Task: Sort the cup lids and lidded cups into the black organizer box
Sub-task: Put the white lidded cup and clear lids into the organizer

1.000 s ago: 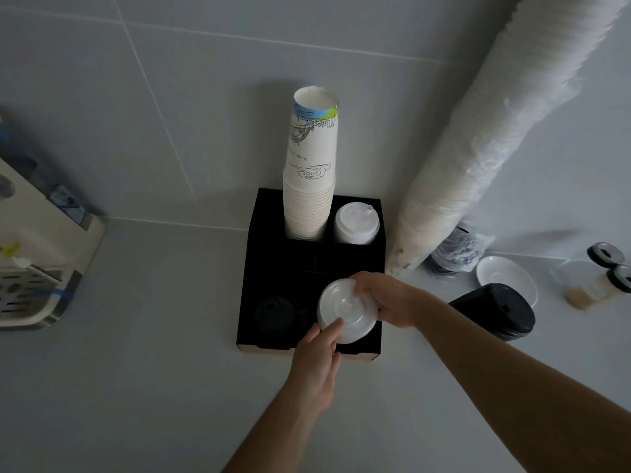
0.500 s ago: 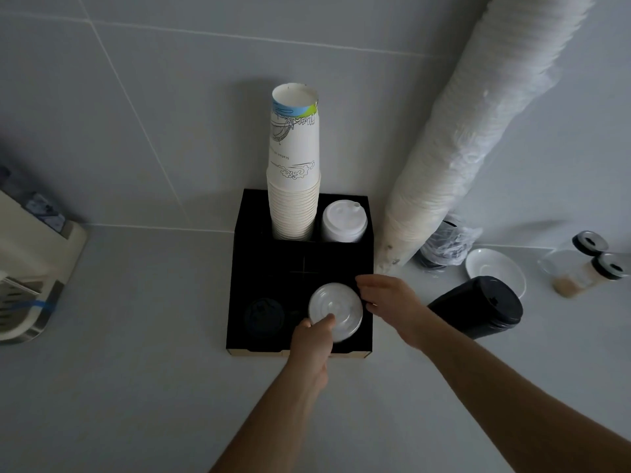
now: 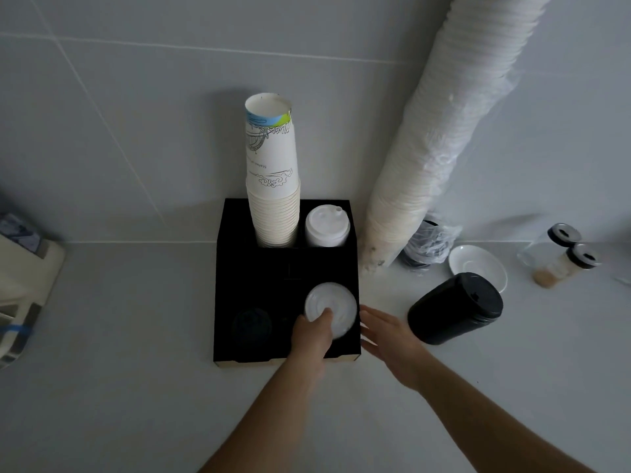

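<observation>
The black organizer box (image 3: 239, 268) stands against the wall. Its back row holds a tall stack of paper cups (image 3: 273, 186) and a white lidded cup (image 3: 327, 226). White lids (image 3: 333, 303) sit in the front right slot, and my left hand (image 3: 312, 336) grips their near edge from the left. Dark lids (image 3: 252, 325) fill the front left slot. My right hand (image 3: 389, 339) hovers just right of the box, fingers spread, holding nothing. A black stack of lids (image 3: 456, 308) lies on its side further right.
A long sleeve of white cups (image 3: 440, 131) leans on the wall right of the box. A white saucer (image 3: 485, 264), a plastic-wrapped dark bundle (image 3: 428, 242) and two black-capped jars (image 3: 566, 257) stand at the right. A pale appliance (image 3: 24, 285) sits at the left edge.
The white lids went down from above the box into the front right slot. My right hand let go and pulled back to the right; my left hand stayed on the lids.
</observation>
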{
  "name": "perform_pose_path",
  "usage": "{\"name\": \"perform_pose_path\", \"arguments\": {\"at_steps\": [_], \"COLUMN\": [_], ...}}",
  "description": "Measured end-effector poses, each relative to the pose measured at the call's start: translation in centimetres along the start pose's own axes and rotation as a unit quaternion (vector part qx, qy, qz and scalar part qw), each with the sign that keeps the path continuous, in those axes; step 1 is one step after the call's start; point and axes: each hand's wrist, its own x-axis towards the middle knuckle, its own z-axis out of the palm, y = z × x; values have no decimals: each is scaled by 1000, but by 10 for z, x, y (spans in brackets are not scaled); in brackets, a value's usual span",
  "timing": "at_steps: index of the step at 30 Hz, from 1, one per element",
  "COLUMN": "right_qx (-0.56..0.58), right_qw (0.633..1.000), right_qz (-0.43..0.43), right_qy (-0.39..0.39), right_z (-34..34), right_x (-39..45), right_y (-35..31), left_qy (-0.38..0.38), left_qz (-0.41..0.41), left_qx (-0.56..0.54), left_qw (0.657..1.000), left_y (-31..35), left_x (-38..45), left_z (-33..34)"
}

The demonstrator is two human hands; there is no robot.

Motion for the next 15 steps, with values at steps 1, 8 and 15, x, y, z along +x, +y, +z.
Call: {"name": "perform_pose_path", "arguments": {"at_steps": [1,8,15], "right_qx": [1,42,88], "right_qw": [1000,999,996], "right_qz": [1,16,14], "right_qy": [-3,0,30], "right_z": [0,-2,-17], "right_x": [-1,-3,-16], "right_y": [-1,-5,-11], "left_qy": [1,0,-20], "left_qz": [1,-1,2], "left_qx": [-1,-25,-42], "left_qw": [1000,1000,999], "left_y": [0,6,10], "left_x": [-1,-14,-39], "left_z": [0,-5,-28]}}
